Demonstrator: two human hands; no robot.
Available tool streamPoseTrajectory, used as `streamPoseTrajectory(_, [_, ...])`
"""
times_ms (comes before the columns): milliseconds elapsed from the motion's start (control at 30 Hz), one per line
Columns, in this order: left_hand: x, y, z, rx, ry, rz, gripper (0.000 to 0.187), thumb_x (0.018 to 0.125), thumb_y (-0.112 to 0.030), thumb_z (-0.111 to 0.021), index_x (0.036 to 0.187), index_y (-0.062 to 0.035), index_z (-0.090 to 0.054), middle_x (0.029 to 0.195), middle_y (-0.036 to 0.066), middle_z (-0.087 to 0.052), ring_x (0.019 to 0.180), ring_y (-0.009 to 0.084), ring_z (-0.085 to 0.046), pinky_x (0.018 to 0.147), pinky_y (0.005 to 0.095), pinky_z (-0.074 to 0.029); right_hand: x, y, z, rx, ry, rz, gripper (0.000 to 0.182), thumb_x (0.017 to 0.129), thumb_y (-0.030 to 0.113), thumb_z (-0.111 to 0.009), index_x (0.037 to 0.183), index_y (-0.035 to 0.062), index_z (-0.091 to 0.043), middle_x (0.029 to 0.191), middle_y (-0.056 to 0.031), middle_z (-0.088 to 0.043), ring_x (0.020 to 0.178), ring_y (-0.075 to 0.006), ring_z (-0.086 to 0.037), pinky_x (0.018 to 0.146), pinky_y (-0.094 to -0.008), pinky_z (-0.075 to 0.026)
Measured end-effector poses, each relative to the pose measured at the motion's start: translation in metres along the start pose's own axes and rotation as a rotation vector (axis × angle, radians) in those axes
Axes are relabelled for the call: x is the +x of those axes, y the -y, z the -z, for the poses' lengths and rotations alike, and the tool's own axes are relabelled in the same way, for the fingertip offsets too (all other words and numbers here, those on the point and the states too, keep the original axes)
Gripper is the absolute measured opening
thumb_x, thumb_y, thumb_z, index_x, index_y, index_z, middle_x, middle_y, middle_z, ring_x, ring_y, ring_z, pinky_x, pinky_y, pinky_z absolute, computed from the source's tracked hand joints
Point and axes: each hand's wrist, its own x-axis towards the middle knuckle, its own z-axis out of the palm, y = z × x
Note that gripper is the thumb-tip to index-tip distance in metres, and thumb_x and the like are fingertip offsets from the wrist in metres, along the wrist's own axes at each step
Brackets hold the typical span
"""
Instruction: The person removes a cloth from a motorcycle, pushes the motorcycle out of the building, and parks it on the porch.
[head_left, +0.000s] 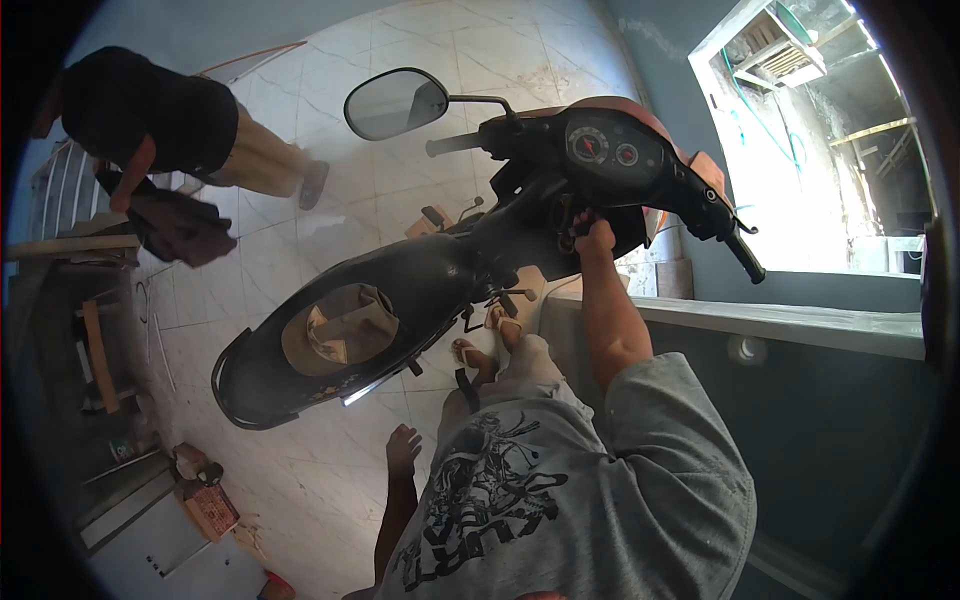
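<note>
My right hand (597, 236) reaches into the front of a black and red motorcycle (440, 265), below its instrument panel (610, 148). Its fingers are closed there, beside a dark part with brassy edges (567, 222); what they hold is too small and shaded to make out. Hanging low by my side, away from the motorcycle, my left hand (403, 450) is empty, with loosely bent fingers apart. A tan cap (342, 330) lies on the black seat.
A mirror (397, 103) sticks out from the handlebar. At the upper left another person (165, 120) stands near a dark cloth or bag (180, 225). A white ledge (760, 320) runs along my right below a window opening. Bricks (212, 508) lie at lower left.
</note>
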Motion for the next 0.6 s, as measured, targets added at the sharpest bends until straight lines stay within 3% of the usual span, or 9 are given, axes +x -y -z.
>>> streamPoseTrajectory(233, [0.011,0.029,0.019,-0.026,0.063,0.046,0.035,0.096,-0.027,-0.061,0.129,-0.0137,-0.057,0.110,0.005,-0.068,0.096,0.0218,-0.067,0.075,0.0351,-0.050,0.023,-0.019,0.015,0.208,0.103,-0.031,0.007,0.099,0.011,-0.056,0.099,0.0043,-0.059,0.087,-0.0064,-0.060,0.078,-0.0191,-0.061,0.079,-0.0387,-0.057])
streamPoseTrajectory(367, [0.036,0.053,0.030,0.159,0.141,-0.119,0.035,0.097,-0.026,-0.060,0.129,-0.0132,-0.057,0.111,0.005,-0.068,0.097,0.0222,-0.067,0.076,0.0360,-0.050,-0.001,-0.021,0.006,0.312,0.080,-0.068,0.009,0.100,0.014,-0.056,0.097,0.0058,-0.058,0.084,-0.0051,-0.059,0.076,-0.0175,-0.059,0.077,-0.0379,-0.057])
streamPoseTrajectory(467, [0.016,0.020,0.004,-0.051,0.048,0.062,0.036,0.097,-0.027,-0.060,0.130,-0.0127,-0.056,0.112,0.006,-0.068,0.097,0.0221,-0.067,0.077,0.0357,-0.050,0.009,-0.021,0.011,0.329,0.132,-0.068,0.010,0.101,0.015,-0.054,0.098,0.0064,-0.059,0.084,-0.0052,-0.059,0.076,-0.0177,-0.059,0.076,-0.0375,-0.057])
streamPoseTrajectory(600, [0.011,0.000,-0.004,-0.030,0.095,0.003,0.037,0.098,-0.030,-0.061,0.130,-0.0125,-0.056,0.113,0.006,-0.068,0.097,0.0213,-0.067,0.077,0.0345,-0.051,0.025,-0.019,0.024,0.306,0.138,-0.077,0.009,0.102,0.015,-0.055,0.102,0.0071,-0.060,0.086,-0.0050,-0.059,0.077,-0.0180,-0.060,0.077,-0.0389,-0.057])
